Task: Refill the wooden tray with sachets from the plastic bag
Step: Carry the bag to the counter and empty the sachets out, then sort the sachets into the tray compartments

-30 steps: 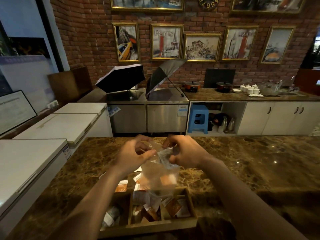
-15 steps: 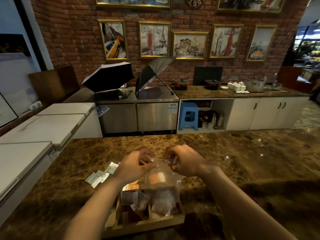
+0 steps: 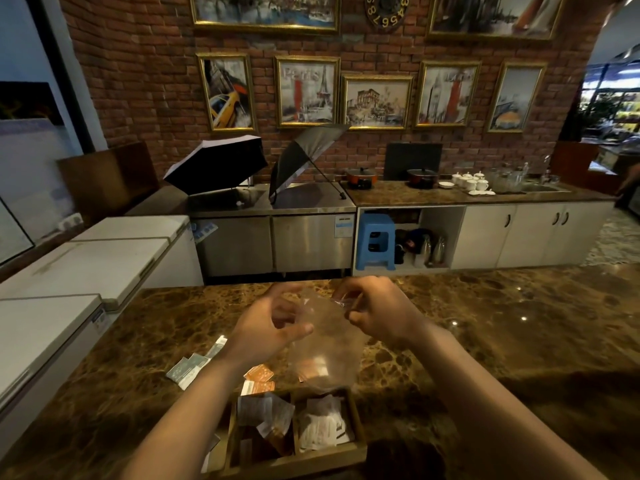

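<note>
Brown marble bench [image 3: 485, 341] carried a divided wooden tray [image 3: 298, 460] at its near edge, orange sachets [image 3: 259, 379] just beyond the tray, and grey-white sachets [image 3: 194, 365] farther left.

A blue stool [image 3: 375, 241] stands in an open white cabinet bay [image 3: 408, 237] across the aisle, with dark kettles and steel jugs [image 3: 433, 250] just right of it. Left of the stool is a steel fridge unit [image 3: 273, 244] with two open umbrellas on top, a black one [image 3: 214, 164] and a grey one [image 3: 304, 157]. Above and right of the stool, the far counter [image 3: 398, 195] carries two red pots [image 3: 362, 176], white cups [image 3: 472, 181] and a sink [image 3: 543, 188]. Behind it, a brick wall [image 3: 149, 81] holds gold-framed pictures [image 3: 306, 91] and a clock [image 3: 386, 10]. Far left of the stool sit white chest freezers [image 3: 86, 261].
</note>
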The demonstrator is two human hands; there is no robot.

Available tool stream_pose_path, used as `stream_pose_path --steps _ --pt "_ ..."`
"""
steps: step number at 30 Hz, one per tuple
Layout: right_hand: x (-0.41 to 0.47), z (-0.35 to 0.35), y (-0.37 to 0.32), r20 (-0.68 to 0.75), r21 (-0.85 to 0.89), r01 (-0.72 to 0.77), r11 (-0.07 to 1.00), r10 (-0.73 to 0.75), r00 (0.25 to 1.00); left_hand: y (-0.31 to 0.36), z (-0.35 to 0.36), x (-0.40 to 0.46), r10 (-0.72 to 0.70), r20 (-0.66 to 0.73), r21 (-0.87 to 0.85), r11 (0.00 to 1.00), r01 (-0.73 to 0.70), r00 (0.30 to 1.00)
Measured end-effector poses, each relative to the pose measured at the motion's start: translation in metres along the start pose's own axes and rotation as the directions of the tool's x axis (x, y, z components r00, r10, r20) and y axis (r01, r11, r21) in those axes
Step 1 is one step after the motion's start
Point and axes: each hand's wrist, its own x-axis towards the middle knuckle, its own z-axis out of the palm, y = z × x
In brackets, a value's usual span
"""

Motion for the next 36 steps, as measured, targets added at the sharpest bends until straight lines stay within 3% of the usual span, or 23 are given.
stream_pose_path --steps 9,20,27,30,33,36 --pt "-0.007 -0.02 0.04 -0.082 0.144 -0.072 0.987 0.085 0.993 -0.002 0.024 0.007 -0.046 0.102 -0.024 0.999 0.048 0.994" --pt "-0.044 -0.039 0.103 -0.129 0.495 -0.317 0.809 0.429 0.894 -0.002 0.072 0.031 -0.016 -0.035 -0.056 0.998 0.014 0.999" --pt "-0.082 -0.027 0.148 -0.166 0.62 -0.44 0.649 0.657 0.735 0.013 0.123 0.041 -0.166 -0.018 -0.102 0.981 0.164 0.986" --pt "-0.097 -0.019 0.169 -0.178 0.669 -0.456 0.588 0.722 0.669 0.018 0.145 0.039 -0.15 0.054 -0.106 0.982 0.155 0.987" --pt "-0.114 -0.01 0.186 -0.211 0.665 -0.449 0.597 0.727 0.654 0.02 0.166 0.034 -0.12 0.153 -0.063 0.989 0.131 0.981" --pt "-0.129 0.001 0.199 -0.245 0.663 -0.476 0.577 0.769 0.59 0.015 0.187 0.031 -0.105 0.202 0.015 0.994 0.104 0.974"
